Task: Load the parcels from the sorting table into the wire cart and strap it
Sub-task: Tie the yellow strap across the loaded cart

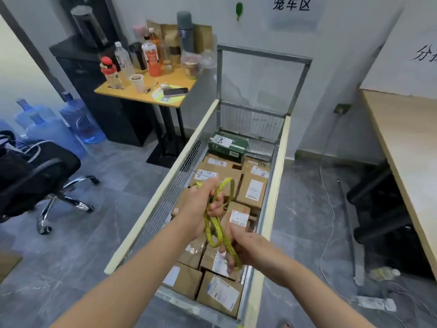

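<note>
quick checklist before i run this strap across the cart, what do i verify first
1. Parcels loaded: cardboard parcels lie inside the wire cart, none over its rails: ok.
2. Nothing left behind: no parcel shows on the visible part of the table on the right, but the rest of it is out of frame: cannot tell.
3. Hold on the yellow strap: left hand grips the upper loops, right hand the lower: ok.
4. Strap free to run: it is bunched in loops between the hands: not ok.
5. Strap ends, hook or buckle: hidden in the hands: cannot tell.
</note>
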### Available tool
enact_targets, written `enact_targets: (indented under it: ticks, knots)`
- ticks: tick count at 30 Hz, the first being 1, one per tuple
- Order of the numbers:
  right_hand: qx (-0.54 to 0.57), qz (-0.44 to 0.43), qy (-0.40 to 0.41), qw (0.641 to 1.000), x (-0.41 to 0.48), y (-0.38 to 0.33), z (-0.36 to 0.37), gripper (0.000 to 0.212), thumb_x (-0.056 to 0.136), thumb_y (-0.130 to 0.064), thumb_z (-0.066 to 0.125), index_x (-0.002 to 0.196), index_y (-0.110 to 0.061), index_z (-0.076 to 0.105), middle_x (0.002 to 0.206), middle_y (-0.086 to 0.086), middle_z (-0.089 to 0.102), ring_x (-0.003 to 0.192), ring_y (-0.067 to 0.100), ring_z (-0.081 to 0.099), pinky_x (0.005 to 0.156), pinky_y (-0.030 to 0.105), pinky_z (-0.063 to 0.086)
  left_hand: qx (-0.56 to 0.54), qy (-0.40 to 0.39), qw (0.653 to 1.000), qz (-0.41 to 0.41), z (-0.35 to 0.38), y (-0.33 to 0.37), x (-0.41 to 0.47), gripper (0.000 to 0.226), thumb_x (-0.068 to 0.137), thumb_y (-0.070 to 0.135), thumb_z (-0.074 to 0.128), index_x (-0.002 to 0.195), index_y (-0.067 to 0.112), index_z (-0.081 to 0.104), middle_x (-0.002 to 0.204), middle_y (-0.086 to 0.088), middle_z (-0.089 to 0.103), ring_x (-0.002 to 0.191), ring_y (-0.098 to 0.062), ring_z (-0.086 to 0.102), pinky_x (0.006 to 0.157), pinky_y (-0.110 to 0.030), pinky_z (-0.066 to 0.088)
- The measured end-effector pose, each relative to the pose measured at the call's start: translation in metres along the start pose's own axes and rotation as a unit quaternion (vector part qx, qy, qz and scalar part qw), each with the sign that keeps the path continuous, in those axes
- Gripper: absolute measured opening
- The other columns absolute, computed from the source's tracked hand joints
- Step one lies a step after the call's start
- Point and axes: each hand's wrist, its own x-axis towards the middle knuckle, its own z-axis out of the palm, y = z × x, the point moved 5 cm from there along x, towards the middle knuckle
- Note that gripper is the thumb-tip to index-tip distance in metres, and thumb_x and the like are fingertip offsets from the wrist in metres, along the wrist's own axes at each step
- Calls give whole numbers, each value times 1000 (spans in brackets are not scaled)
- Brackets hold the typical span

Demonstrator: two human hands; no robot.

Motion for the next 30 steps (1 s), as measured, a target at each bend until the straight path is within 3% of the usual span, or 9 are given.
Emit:
enact_targets:
  ticks: [2,5,10,13,16,20,24,28,30]
  knots:
    - [-35,6,-4,999,-6,10,-33,40,103,-43,42,93,-12,65,65,0,56,62,14,55,67,18,46,25,49,998,13,-1,7,15,40,99,16,51,63,16,36,55,-4,44,35,-8,26,33,-15,18]
    - [-118,18,-3,993,-2,20,-93,28,102,-33,50,87,-16,66,65,-2,49,58,10,47,60,19,38,150,142,976,63,1,15,35,40,98,19,51,61,16,37,53,-4,40,37,-10,23,39,-17,17]
    - [-264,32,-7,964,1,15,-203,29,102,-26,49,76,-24,63,69,0,46,59,11,42,59,22,38,410,285,855,139,-6,13,70,44,98,28,51,57,15,44,49,-2,45,45,-19,39,50,-29,33]
    - [-287,47,-2,957,-2,3,-258,27,100,-23,48,78,-20,63,62,-5,42,51,6,38,53,20,37,420,323,837,134,4,6,85,40,100,27,48,64,9,47,55,-8,48,50,-20,42,52,-29,34]
    - [-349,33,14,936,2,-9,-282,28,100,-22,48,76,-20,63,61,-10,44,54,6,39,53,19,34,394,291,866,101,29,-13,98,43,102,32,49,65,9,48,58,-13,53,46,-19,40,48,-26,34]
    - [-434,11,-11,901,27,-26,-282,25,96,-22,47,75,-24,61,73,-8,53,73,14,50,73,38,47,327,199,923,43,73,-31,117,34,102,31,51,87,6,68,84,-6,77,45,-15,50,41,-23,39]
    - [-482,-29,-28,876,63,-58,-274,26,97,-24,46,74,-28,58,78,-3,56,80,20,54,75,39,46,343,77,936,-7,107,-52,134,27,102,31,50,113,17,71,102,2,77,49,-9,47,55,-24,44]
    - [-528,-49,-35,847,97,-81,-287,24,100,-29,47,80,-28,60,82,-6,61,84,18,56,78,38,48,370,14,929,-22,127,-62,147,23,95,38,61,108,25,75,58,2,59,45,-10,41,53,-23,39]
    - [-535,-52,-46,842,115,-88,-296,22,101,-30,47,90,-25,65,87,-3,65,84,17,57,79,37,48,373,-6,927,-31,129,-63,160,18,93,38,66,99,25,77,52,6,55,44,-10,39,53,-24,37]
